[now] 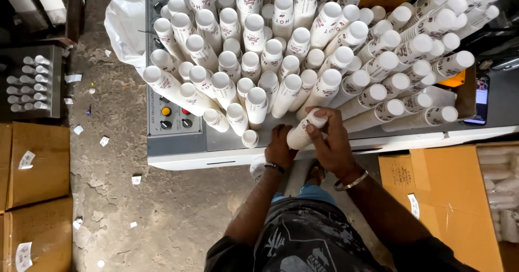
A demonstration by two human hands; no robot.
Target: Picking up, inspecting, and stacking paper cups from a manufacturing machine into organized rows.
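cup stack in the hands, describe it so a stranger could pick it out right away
On the grey machine top stand many leaning stacks of white paper cups. At its near edge, the cup stack is the only one gripped by the left hand and right hand.

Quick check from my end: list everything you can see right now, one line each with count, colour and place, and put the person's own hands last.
Paper cup stacks: dozens, white with dark print, standing and leaning across the machine top.
Held cup stack: one, white, at the front edge, between both hands.
Machine top: one, grey and white, centre.
Control panel: one, grey, with yellow, red and black buttons, front left of the machine.
Cardboard boxes: several, brown, at far left; an open box at lower right.
Rack of small cylinders: one, grey, upper left.
Floor: grey concrete, strewn with paper scraps.
Left hand: under the held stack, dark wristband.
Right hand: around the held stack, metal bangle.
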